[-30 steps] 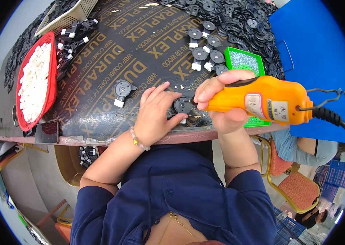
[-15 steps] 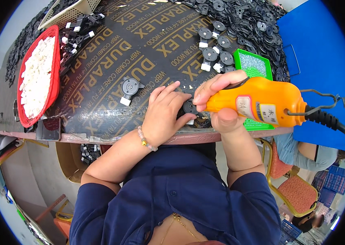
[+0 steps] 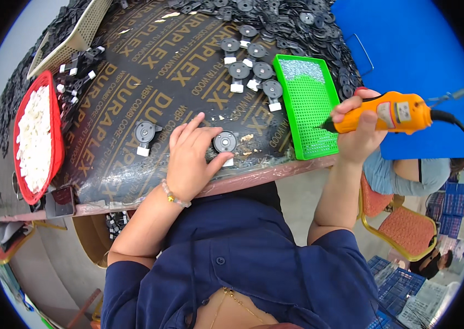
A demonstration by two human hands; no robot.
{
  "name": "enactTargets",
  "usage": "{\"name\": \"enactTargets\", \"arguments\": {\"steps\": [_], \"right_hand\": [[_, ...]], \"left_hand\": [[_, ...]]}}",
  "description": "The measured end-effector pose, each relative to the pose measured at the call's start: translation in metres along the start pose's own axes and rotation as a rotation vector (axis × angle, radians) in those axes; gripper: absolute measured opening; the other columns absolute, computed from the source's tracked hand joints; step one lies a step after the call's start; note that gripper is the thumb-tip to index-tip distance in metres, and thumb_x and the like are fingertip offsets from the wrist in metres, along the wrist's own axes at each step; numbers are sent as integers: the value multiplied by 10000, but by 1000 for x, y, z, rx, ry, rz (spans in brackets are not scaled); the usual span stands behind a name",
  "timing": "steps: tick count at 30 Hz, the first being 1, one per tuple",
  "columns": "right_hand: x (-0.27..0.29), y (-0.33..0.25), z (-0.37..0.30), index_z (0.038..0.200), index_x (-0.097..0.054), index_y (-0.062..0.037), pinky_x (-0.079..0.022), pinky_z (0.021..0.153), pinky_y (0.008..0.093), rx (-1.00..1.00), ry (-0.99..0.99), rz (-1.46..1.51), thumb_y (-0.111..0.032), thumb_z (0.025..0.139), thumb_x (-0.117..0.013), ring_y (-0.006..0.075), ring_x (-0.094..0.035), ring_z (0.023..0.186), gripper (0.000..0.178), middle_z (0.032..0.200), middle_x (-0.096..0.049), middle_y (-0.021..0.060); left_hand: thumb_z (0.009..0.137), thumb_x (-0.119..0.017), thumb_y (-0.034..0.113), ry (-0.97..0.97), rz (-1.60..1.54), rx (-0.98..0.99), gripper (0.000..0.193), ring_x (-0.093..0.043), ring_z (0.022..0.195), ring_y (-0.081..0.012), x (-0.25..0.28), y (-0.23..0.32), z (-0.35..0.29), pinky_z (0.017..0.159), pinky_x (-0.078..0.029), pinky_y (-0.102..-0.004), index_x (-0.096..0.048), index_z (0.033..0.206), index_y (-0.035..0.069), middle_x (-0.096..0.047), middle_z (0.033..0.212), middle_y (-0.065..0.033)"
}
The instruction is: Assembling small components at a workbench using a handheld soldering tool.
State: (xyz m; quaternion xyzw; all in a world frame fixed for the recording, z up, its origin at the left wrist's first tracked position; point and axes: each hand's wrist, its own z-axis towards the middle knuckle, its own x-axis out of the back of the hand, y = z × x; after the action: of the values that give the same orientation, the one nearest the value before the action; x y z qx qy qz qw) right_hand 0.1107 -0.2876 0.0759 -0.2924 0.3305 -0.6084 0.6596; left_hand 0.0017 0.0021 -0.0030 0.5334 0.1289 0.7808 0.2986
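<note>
The left hand (image 3: 191, 159) lies open on the tabletop (image 3: 150, 71), fingertips pinning a round black part (image 3: 225, 142) near the front edge; the right hand (image 3: 359, 129) grips an orange electric screwdriver (image 3: 388, 114), its tip over the green tray (image 3: 304, 104). With only light finger pressure the part could spin or slide off the edge, and the driver's tip could snag in the tray mesh.
</note>
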Motion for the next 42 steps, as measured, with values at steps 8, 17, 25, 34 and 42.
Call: {"name": "enactTargets", "arguments": {"steps": [8, 17, 25, 34, 42], "right_hand": [[40, 15, -21, 1146, -527, -4, -522, 565, 297, 17, 124, -107, -496, 962, -683, 169, -598, 576, 548, 739, -651, 123], [39, 10, -24, 1162, -515, -10, -515, 561, 301, 16, 118, -106, -529, 959, -671, 178, -600, 591, 579, 751, -647, 126], [-32, -24, -26, 1218, -497, -60, -517, 572, 331, 153, -145, 317, -727, 905, -577, 171, -607, 595, 742, 835, -668, 117], [-115, -5, -41, 1219, -425, -77, -540, 608, 333, -28, -402, 508, -770, 859, -559, 164, -613, 591, 793, 828, -669, 102], [-116, -9, -47, 1203, -428, -82, -536, 601, 324, -89, -396, 522, -771, 863, -552, 155, -594, 578, 779, 799, -649, 91]], "left_hand": [[757, -865, 264, -29, 15, 27, 503, -526, 1365, -333, 0, 3, 3, 1115, -332, -491, -685, 1187, 75, -704, 1156, -99], [767, -856, 319, -31, 34, 26, 546, -508, 1376, -339, 1, 5, 3, 1134, -322, -502, -675, 1220, 75, -696, 1173, -99], [761, -852, 294, 29, -21, -81, 541, -473, 1401, -331, 5, 3, 2, 1156, -294, -513, -681, 1241, 110, -666, 1245, -65], [750, -844, 151, 109, -85, -91, 185, -511, 1375, -304, 5, -1, -3, 1143, -273, -535, -755, 911, 170, -683, 1076, 44], [731, -860, 177, 73, -94, -58, 336, -472, 1413, -322, 10, 2, -3, 1162, -253, -546, -746, 1047, 169, -687, 1156, 11]]}}
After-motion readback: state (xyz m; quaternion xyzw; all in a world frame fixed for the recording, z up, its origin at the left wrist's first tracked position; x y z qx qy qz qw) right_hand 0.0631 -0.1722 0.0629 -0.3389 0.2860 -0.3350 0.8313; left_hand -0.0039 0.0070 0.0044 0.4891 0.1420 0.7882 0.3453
